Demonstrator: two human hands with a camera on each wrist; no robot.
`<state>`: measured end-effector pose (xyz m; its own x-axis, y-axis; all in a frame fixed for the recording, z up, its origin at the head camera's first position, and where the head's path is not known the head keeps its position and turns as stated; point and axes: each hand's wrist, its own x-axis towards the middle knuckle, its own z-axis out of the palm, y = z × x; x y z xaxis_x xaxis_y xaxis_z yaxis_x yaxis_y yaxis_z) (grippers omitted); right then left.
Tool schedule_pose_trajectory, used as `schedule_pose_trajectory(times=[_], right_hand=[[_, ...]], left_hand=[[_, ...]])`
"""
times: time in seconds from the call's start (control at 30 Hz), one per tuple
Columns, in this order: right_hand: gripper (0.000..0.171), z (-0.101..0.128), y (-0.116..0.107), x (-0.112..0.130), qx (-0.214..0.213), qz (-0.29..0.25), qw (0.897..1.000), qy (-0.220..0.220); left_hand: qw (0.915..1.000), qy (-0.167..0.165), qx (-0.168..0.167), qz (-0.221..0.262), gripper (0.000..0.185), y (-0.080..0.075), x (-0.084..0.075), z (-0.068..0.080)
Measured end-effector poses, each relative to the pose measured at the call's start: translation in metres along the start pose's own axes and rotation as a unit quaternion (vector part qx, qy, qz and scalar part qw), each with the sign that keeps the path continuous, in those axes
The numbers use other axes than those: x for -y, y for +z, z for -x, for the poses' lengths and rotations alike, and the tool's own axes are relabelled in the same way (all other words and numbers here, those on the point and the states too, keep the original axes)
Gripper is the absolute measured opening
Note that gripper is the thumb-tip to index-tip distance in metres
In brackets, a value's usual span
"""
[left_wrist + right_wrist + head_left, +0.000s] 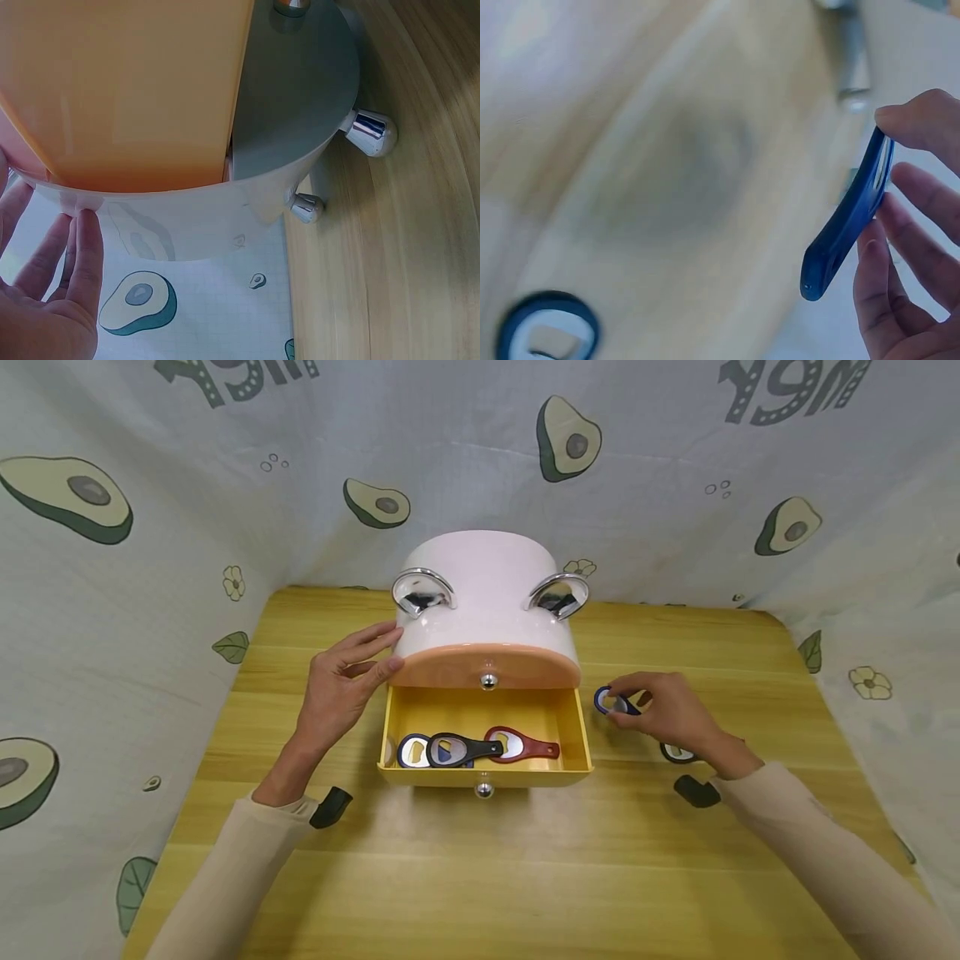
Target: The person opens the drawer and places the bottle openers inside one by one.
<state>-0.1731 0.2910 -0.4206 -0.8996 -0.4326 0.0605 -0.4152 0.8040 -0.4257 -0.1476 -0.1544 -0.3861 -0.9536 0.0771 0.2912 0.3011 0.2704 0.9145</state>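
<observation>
Blue bottle opener | pinched in right hand fingers | left hand flat on organizer

From the head view we look forward and down on the drawer cabinet from in front, at a middle distance, with the whole wooden table in sight; the left wrist view sits very close at the cabinet's left flank, looking along its underside; the right wrist view sits close over the table right of the cabinet, blurred; we find the cabinet's chrome feet in both wrist views.
</observation>
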Motion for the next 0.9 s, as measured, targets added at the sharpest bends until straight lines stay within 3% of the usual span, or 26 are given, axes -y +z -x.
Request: schedule_pose_trajectory(times=[0.27, 0.43, 0.9], right_hand=[[0.030, -0.004, -0.031, 0.033, -0.040, 0.016, 0.997, -0.060], [0.030, -0.002, -0.048, 0.055, -0.044, 0.023, 0.996, -0.068], [0.037, 0.004, -0.071, 0.110, -0.070, -0.001, 0.982, -0.176]], left_hand=[[1.0000, 0.003, -0.004, 0.001, 0.039, -0.001, 0.001, 0.001], [1.0000, 0.004, -0.004, 0.006, 0.039, 0.000, 0.001, 0.001], [1.0000, 0.002, -0.002, -0.001, 0.039, 0.000, 0.001, 0.000]])
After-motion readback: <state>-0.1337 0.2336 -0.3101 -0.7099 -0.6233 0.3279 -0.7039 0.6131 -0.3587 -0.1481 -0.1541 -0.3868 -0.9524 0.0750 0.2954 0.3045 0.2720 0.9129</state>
